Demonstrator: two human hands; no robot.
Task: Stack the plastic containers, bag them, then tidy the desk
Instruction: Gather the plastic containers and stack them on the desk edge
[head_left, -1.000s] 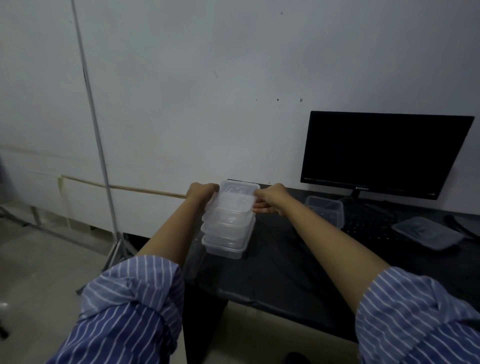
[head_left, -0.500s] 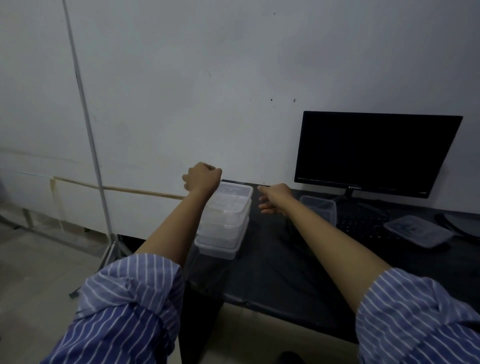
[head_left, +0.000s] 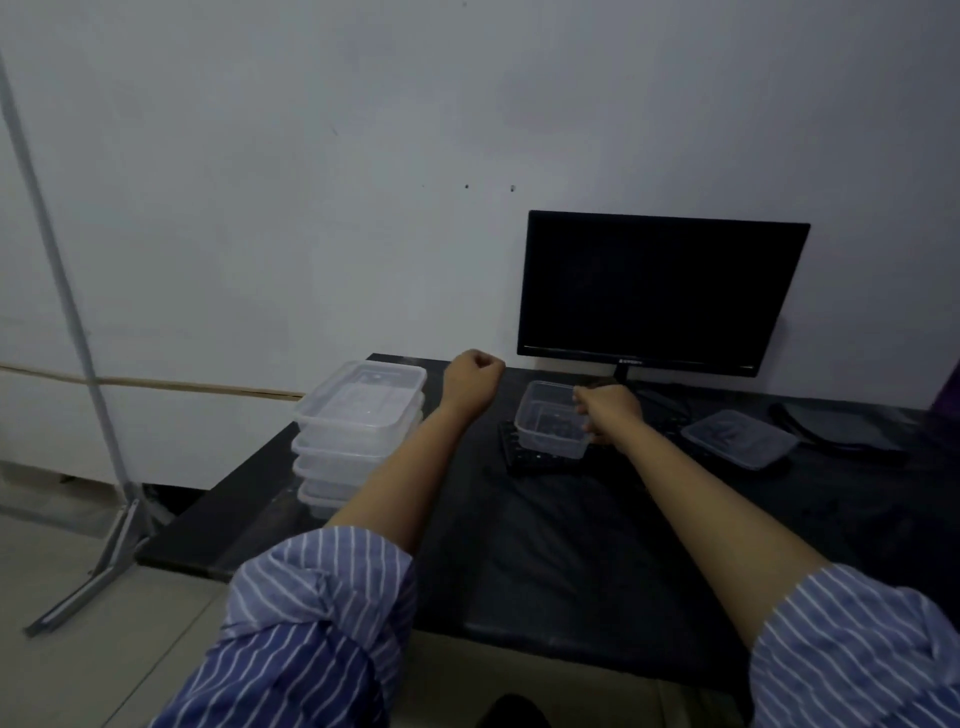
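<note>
Rolled-up blue sleeves (head_left: 322, 618) with thin white stripes.

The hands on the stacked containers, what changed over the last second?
Both hands let go of the stack. The right hand moved right and gripped the open container; the left hand lifted off, fisted and empty. Stack, monitor and lidded container stayed put.

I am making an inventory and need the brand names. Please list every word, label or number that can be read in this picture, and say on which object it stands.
No text can be read here.
Monitor: a small light logo sits mid-way along the bottom bezel, too small and blurred to read.
Stack of containers: faint embossed marks on the top lid, not legible.
Open container held by the right hand: no label visible.
Lidded container: no readable text.
</note>
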